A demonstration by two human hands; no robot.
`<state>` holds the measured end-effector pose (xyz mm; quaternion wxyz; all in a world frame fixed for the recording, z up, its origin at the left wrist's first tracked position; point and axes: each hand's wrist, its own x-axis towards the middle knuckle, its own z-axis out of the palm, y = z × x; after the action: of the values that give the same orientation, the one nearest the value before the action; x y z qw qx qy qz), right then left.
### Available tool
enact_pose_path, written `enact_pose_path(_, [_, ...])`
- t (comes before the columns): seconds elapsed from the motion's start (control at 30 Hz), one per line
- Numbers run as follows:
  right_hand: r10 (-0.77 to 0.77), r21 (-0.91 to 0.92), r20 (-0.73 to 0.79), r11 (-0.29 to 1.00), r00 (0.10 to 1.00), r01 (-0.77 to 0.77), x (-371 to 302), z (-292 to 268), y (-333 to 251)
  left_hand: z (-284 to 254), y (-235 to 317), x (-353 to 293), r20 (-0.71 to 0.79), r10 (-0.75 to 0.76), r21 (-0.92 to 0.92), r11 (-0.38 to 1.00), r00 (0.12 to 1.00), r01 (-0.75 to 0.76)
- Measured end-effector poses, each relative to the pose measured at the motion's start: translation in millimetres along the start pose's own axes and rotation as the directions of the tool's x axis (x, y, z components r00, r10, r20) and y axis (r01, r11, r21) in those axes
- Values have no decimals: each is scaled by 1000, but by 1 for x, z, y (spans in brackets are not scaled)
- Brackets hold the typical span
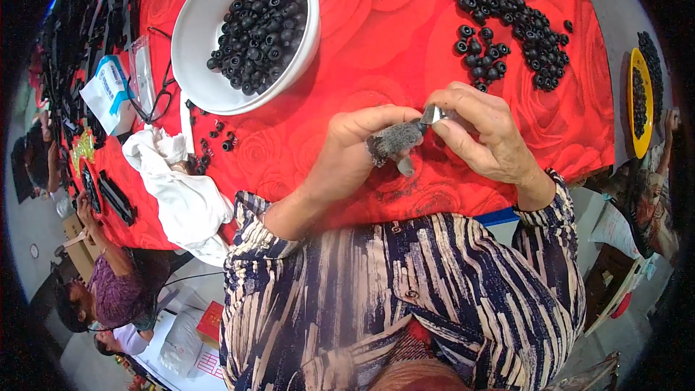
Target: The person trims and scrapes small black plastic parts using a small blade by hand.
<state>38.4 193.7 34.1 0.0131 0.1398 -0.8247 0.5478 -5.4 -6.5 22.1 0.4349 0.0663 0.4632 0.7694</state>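
My left hand (pixel 347 146) is closed, with grey, dusty coverings (pixel 397 141) over some of its fingertips. Between those fingers sits a small dark part (pixel 422 125), mostly hidden. A short, shiny metal blade-like piece (pixel 433 114) is pinched in my right hand (pixel 485 130), its edge against or very near the dark part. Dark crumbs are scattered on the red cloth below the hands. Small round black caps (pixel 536 36) lie in a loose group at the far right, and many more fill part of a white bowl (pixel 308 51) at the far left.
A white cloth (pixel 181 195) lies left of my left forearm, beside small black pieces (pixel 228 141) and eyeglasses (pixel 156 105). Long black parts (pixel 116 199) crowd the left edge. A yellow tray (pixel 639 145) stands beyond the right edge. Another person (pixel 108 289) sits at the left.
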Motion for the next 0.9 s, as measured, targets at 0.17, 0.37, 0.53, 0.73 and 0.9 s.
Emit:
enact_pose_path(0.17, [11,-13,12,1000,1000,-11,0,0,0,-2,-1,0,8,9,8,1000,1000,-9])
enact_pose_path(0.37, [-3,4,36,1000,999,3,0,-2,3,-6,-6,1,47,13,-61,998,999,-10])
enact_pose_path(0.53, [-68,5,63,998,996,67,2,-4,7,-8,-4,0,35,-27,-20,999,999,27])
enact_pose_path(0.73, [-93,-58,93,993,991,98,1,-4,9,-11,-5,1,41,-23,-13,1000,999,23])
enact_pose_path(0.9, [-75,-64,89,995,993,81,0,-5,8,-9,-4,1,28,-22,-21,1000,999,22])
